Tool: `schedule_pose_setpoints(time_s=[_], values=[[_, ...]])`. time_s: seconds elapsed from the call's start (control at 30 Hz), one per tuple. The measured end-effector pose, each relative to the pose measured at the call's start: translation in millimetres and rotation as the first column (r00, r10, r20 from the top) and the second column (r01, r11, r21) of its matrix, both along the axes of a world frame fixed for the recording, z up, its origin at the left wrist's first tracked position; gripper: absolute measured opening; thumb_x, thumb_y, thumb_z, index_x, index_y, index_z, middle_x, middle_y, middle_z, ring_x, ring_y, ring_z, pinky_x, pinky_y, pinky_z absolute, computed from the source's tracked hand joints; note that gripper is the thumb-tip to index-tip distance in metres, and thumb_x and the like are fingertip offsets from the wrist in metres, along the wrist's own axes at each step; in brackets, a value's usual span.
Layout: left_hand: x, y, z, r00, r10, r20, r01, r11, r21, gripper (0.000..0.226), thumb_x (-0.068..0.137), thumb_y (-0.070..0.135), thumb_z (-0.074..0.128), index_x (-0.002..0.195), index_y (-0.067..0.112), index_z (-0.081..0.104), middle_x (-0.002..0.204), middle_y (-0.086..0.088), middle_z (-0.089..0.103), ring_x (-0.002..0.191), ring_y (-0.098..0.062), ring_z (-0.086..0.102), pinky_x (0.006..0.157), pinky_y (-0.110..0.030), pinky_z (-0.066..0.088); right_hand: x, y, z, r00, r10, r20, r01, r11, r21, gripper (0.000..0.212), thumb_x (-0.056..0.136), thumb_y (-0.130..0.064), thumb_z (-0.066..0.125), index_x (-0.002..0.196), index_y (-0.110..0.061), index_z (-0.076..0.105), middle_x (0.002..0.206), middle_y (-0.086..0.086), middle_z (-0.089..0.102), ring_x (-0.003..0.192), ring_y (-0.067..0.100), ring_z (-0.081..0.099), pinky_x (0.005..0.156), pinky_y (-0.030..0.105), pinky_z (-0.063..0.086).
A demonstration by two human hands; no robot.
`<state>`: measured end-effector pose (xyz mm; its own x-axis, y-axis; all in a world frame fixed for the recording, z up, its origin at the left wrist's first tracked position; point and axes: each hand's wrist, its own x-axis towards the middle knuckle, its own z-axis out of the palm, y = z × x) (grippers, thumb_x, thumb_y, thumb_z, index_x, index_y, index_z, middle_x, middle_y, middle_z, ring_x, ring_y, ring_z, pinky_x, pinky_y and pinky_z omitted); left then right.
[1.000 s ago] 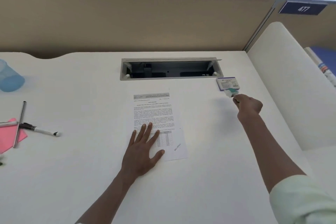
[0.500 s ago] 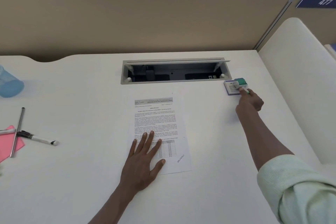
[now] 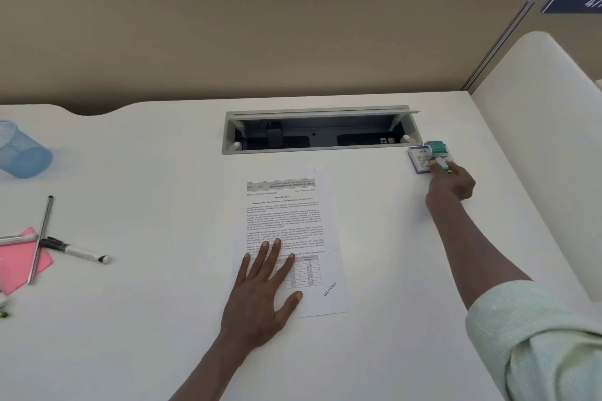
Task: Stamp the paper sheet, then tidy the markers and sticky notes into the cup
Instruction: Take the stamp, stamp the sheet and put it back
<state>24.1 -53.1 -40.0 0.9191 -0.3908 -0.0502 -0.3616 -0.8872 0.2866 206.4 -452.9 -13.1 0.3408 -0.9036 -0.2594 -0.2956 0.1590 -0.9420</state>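
Left hand: our left hand (image 3: 260, 299) lies flat, fingers spread, on the lower left part of the paper sheet (image 3: 293, 238), pinning it to the table (image 3: 163, 319). Its grip is apart and clamps nothing.
Right hand: our right hand (image 3: 451, 184) reaches to 2 o'clock from the sheet. Its grip is together on the handle of the stamp (image 3: 438, 155).
Change: one second ago the stamp was held tipped up, clear of the ink pad (image 3: 420, 159). Now its green body sits on the pad's far right part, beside the cable tray opening (image 3: 321, 132).
Meaning: we judge that the stamp is being put back on the pad. A "DELIVERED" mark (image 3: 329, 289) already shows at the sheet's lower right corner, so we judge stamping done.
Paper sheet: it lies at table centre, its long side toward 12 o'clock, slightly skewed.
Items to tidy: the black-capped marker (image 3: 76, 250) lies at 9 o'clock, well apart from the sheet. A slim silver pen (image 3: 40, 239) crosses the pink sticky notes (image 3: 19, 262), and a second pale barrel (image 3: 18, 239) lies over the notes' upper edge.
Cup: the blue mesh cup (image 3: 22, 151) lies on its side at 10 o'clock, mouth toward the left edge. We cannot tell its contents.
Next step: we judge that releasing the stamp frees both hands. The cup must stand upright before loading.
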Motion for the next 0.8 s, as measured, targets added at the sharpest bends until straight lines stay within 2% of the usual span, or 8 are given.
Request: schedule_pose_setpoints(time_s=[0.1,0.2,0.27,0.37,0.53,0.63,0.73,0.8], values=[[0,0,0,1.0,0.004,0.001,-0.004,1.0,-0.009,0.064,0.095,0.061,0.036,0.152,0.035,0.025,0.165,0.006,0.005,0.152,-0.015,0.002,0.12,-0.045,0.014,-1,-3,-4,0.999,0.018,-0.049,-0.02,0.999,-0.027,0.041,0.073,-0.015,0.084,0.11,-0.005,0.072,0.11,0.01,0.072,0.095,0.025,0.07,0.088,0.035,0.058],[-1,-1,0,1.0,0.006,0.008,-0.006,1.0,-0.01,0.064,0.095,0.061,0.036,0.152,0.035,0.026,0.164,0.005,0.006,0.152,-0.015,0.003,0.12,-0.045,0.014,-2,-5,-2,0.998,0.028,-0.062,-0.03,0.999,-0.028,0.044,0.073,-0.017,0.085,0.113,-0.005,0.07,0.112,0.01,0.071,0.092,0.024,0.07,0.087,0.038,0.059],[0,-1,0,1.0,0.005,0.014,-0.005,1.0,-0.019,0.064,0.094,0.061,0.037,0.152,0.034,0.027,0.164,0.004,0.007,0.152,-0.016,0.005,0.12,-0.045,0.014,-3,-4,1,0.999,0.025,-0.049,-0.026,0.999,-0.019,0.049,0.073,-0.018,0.086,0.116,-0.004,0.067,0.116,0.01,0.069,0.089,0.023,0.067,0.086,0.038,0.059],[-1,-1,0,1.0,0.004,0.023,-0.004,0.999,-0.034,0.064,0.094,0.06,0.038,0.152,0.034,0.028,0.164,0.004,0.009,0.152,-0.016,0.006,0.12,-0.045,0.014,-9,1,9,0.999,0.007,-0.038,-0.007,1.0,0.003,0.062,0.072,-0.024,0.087,0.124,-0.004,0.059,0.115,0.01,0.062,0.1,0.027,0.067,0.088,0.04,0.058],[-1,-1,0,1.0,0.008,0.027,-0.007,0.999,-0.036,0.064,0.094,0.061,0.037,0.151,0.034,0.029,0.164,0.004,0.007,0.152,-0.015,0.005,0.119,-0.045,0.015,-29,8,14,0.996,-0.016,-0.093,0.013,0.999,-0.036,0.068,0.077,-0.03,0.082,0.132,-0.005,0.05,0.131,0.013,0.054,0.109,0.026,0.059,0.092,0.032,0.051],[-2,-1,0,1.0,0.018,0.026,-0.017,0.998,-0.055,0.067,0.093,0.062,0.038,0.153,0.032,0.026,0.165,0.0,0.002,0.152,-0.015,0.002,0.12,-0.045,0.015,-47,12,8,0.996,-0.028,-0.087,0.024,0.999,-0.041,0.06,0.078,-0.029,0.079,0.128,-0.007,0.052,0.122,0.012,0.057,0.105,0.027,0.06,0.095,0.038,0.052],[-4,-2,4,0.998,0.029,0.05,-0.023,0.994,-0.103,0.073,0.091,0.062,0.042,0.154,0.03,0.021,0.165,-0.003,-0.001,0.152,-0.017,0.0,0.12,-0.047,0.015,-74,20,3,0.993,-0.021,-0.12,0.006,0.993,-0.118,0.052,0.082,-0.031,0.074,0.123,-0.005,0.056,0.106,0.011,0.061,0.099,0.026,0.06,0.096,0.034,0.048],[-6,-3,8,0.994,0.035,0.101,-0.02,0.99,-0.14,0.077,0.089,0.061,0.049,0.153,0.026,0.026,0.165,-0.006,0.004,0.152,-0.021,0.004,0.12,-0.049,0.015,-95,27,1,0.994,-0.032,-0.106,0.016,0.989,-0.145,0.048,0.082,-0.033,0.071,0.119,-0.005,0.059,0.101,0.013,0.064,0.1,0.03,0.063,0.093,0.031,0.046]])
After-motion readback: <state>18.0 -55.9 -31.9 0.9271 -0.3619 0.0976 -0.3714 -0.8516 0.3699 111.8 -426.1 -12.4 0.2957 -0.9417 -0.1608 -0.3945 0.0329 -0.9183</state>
